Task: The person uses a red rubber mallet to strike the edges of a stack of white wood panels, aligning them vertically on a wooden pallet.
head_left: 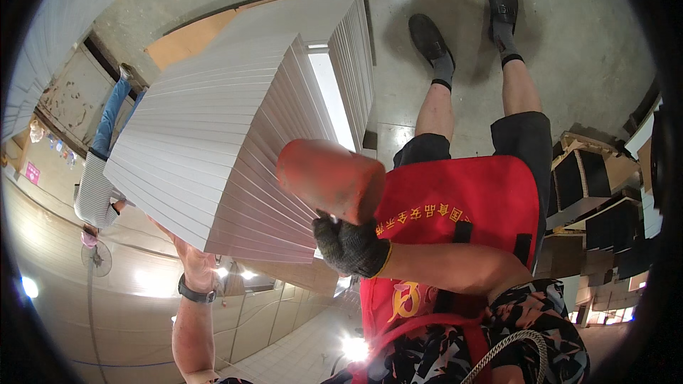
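At the far left a second person (99, 171) in a striped top and blue trousers stands beside the stack, seen small near the rim of the view, with a standing fan (96, 257) just beside them.

The left hand (191, 259), bare and with a dark watch (196, 291) on its wrist, reaches in under the lower left corner of a tall stack of white sheets (213, 149). The fingers are hidden behind the stack's edge, so how far they are spread cannot be told; the hand touches the stack's underside there. The sheets lie fanned, each edge stepped slightly from the next, and the stack fills the middle of the view. Beyond it stands a second white stack (334, 43) on a brown board (188, 39), which rests on the concrete floor (569, 50).

Against the stack's right edge sits an orange block (331, 178), blunt and rounded at its end. The right hand (350, 245), in a dark knitted glove with a yellow cuff, is closed around the block's near end and holds it pressed to the sheet edges.

Further right come the person's red apron (462, 206), black shorts, bare legs and black shoes (466, 18). At the right rim, stacked cardboard boxes (597, 199) with dark panels stand well apart from the hands.
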Demonstrator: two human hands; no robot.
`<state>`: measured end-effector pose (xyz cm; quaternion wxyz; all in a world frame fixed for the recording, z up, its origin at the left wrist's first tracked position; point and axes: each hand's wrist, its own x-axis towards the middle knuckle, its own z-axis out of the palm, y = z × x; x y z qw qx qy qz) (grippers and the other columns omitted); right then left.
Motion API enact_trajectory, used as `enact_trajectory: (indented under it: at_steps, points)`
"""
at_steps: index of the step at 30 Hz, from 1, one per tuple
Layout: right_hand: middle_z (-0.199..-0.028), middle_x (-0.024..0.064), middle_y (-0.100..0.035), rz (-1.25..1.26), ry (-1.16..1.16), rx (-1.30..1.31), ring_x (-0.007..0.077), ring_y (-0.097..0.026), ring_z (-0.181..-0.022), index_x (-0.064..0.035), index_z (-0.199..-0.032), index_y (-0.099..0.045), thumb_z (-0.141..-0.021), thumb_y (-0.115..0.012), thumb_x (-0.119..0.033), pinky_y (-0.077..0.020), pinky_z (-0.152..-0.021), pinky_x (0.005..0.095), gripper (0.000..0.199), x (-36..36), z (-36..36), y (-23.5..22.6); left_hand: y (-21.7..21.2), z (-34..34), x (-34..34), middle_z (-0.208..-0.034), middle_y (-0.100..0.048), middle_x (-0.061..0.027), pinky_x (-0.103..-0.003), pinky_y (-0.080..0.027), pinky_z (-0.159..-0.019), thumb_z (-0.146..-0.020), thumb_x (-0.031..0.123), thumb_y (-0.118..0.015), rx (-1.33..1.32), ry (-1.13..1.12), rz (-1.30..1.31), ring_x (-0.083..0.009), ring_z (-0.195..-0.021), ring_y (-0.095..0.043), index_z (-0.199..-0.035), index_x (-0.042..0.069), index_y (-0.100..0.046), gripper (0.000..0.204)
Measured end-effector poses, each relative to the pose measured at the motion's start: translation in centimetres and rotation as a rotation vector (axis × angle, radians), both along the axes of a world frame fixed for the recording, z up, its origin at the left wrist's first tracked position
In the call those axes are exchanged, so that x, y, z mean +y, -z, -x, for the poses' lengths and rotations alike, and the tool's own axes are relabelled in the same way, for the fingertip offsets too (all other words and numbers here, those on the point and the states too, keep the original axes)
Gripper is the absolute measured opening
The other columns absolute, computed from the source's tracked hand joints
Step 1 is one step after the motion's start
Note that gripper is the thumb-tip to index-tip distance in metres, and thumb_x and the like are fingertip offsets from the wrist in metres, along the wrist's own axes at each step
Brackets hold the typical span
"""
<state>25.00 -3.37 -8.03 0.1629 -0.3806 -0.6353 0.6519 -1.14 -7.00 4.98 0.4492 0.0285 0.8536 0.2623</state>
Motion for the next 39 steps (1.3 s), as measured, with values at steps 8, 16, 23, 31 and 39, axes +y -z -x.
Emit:
enact_trajectory:
  at_steps: [8, 16, 23, 31, 39]
  points:
    - [-0.071, 0.0184, -0.052, -0.389, -0.158, 0.005, 0.0270, -0.050, -0.051, -0.0035, -0.101, -0.062, -0.074, -0.061, -0.011, -0.0371, -0.040, 0.0401, 0.028, -0.6, -1.0, 1.9, 0.2, -0.6, 1.1, -0.140, -0.030, -0.0067, -0.040, -0.041, -0.098, -0.071, 0.034, -0.080, 0.032, -0.036, 0.074, -0.0216, -0.123, -0.039, -0.149, 0.024, 0.010, 0.120]
    - [-0.073, 0.0178, -0.051, -0.235, -0.118, 0.087, 0.0280, -0.051, -0.056, -0.0005, -0.096, -0.064, -0.070, -0.063, -0.013, -0.0365, -0.041, 0.0398, 0.029, 0.0, -0.3, 2.1, 0.1, -0.4, 0.8, -0.142, -0.029, -0.0055, -0.041, -0.042, -0.099, -0.072, 0.032, -0.081, 0.026, -0.054, 0.058, -0.0217, -0.124, -0.040, -0.150, 0.025, 0.009, 0.119]
    - [-0.075, 0.0238, -0.054, -0.374, -0.196, -0.024, 0.0287, -0.051, -0.058, 0.0030, -0.093, -0.062, -0.067, -0.064, -0.007, -0.0393, -0.040, 0.0379, 0.028, 0.4, 0.7, 2.3, -0.1, 0.1, -0.2, -0.135, -0.047, -0.0075, -0.042, -0.039, -0.102, -0.079, 0.039, -0.075, -0.006, 0.012, -0.007, -0.0227, -0.122, -0.047, -0.143, 0.005, -0.029, 0.085]
    - [-0.071, 0.0241, -0.053, 0.102, 0.084, -0.031, 0.0306, -0.055, -0.055, 0.0016, -0.095, -0.059, -0.073, -0.064, -0.004, -0.0375, -0.040, 0.0369, 0.024, 0.7, 1.6, 2.3, -0.4, 0.8, -0.9, -0.139, -0.034, -0.0053, -0.040, -0.042, -0.099, -0.070, 0.025, -0.081, 0.006, -0.067, 0.042, -0.0221, -0.123, -0.042, -0.150, 0.024, 0.000, 0.113]
    - [-0.066, 0.0185, -0.049, 0.153, 0.088, -0.032, 0.0299, -0.052, -0.051, 0.0013, -0.086, -0.058, -0.077, -0.064, -0.010, -0.0362, -0.038, 0.0401, 0.016, 1.7, 1.7, 2.5, -0.5, 0.0, 0.0, -0.140, -0.034, -0.0047, -0.039, -0.041, -0.099, -0.073, 0.024, -0.079, -0.006, -0.109, 0.056, -0.0205, -0.122, -0.042, -0.150, 0.024, -0.001, 0.109]
